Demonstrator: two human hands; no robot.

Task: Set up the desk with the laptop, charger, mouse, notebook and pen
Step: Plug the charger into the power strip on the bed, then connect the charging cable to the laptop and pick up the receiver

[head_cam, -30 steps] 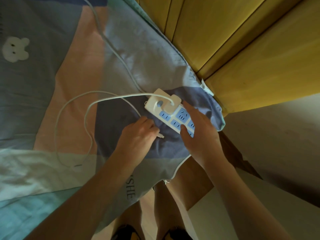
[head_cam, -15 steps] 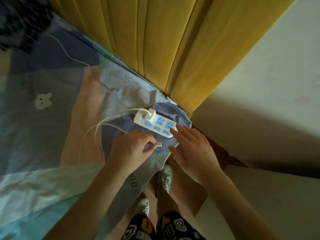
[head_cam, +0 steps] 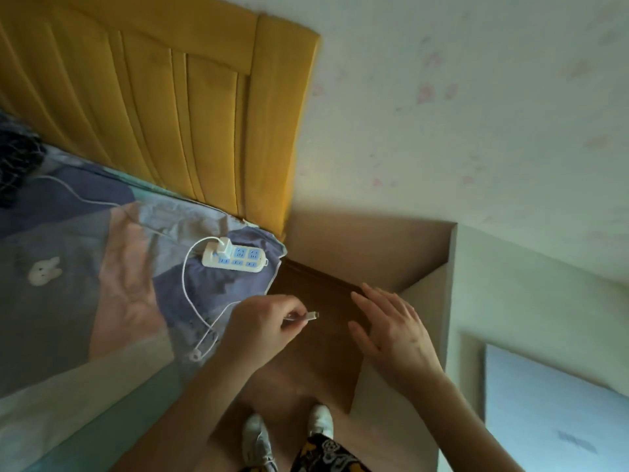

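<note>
Your left hand (head_cam: pixel 262 323) pinches one white cable (head_cam: pixel 186 287) just behind its plug (head_cam: pixel 310 316); the fingers (head_cam: pixel 292 310) are closed on the cord, and the plug tip sticks out to the right, over the dark wood floor (head_cam: pixel 316 345) beside the bed (head_cam: pixel 68 267). Your right hand (head_cam: pixel 391 332) is flat and spread, fingers apart, holding nothing; it hangs just right of the plug without touching it.

From your left hand the cable loops back over the bedsheet and runs up to one white charger (head_cam: pixel 223 246). That charger is plugged into the left end of one power strip (head_cam: pixel 235 258), which lies on the bed near its corner, just below the yellow headboard (head_cam: pixel 163 107). The strip is white with blue sockets; their exact number is too blurred to count. A second, thinner white cord (head_cam: pixel 78 195) crosses the sheet from the strip's side toward a dark bundle (head_cam: pixel 17 158) at the far left.

The sheet has blocks of grey-blue, pink and pale green, and one small white rabbit (head_cam: pixel 43 270) is printed on it.

Two white shoes (head_cam: pixel 289 434) show at the bottom, standing on the floor between the bed and a pale ledge (head_cam: pixel 442 294) on the right. One light blue flat panel (head_cam: pixel 551 413) lies at the lower right; what it is cannot be told.
</note>
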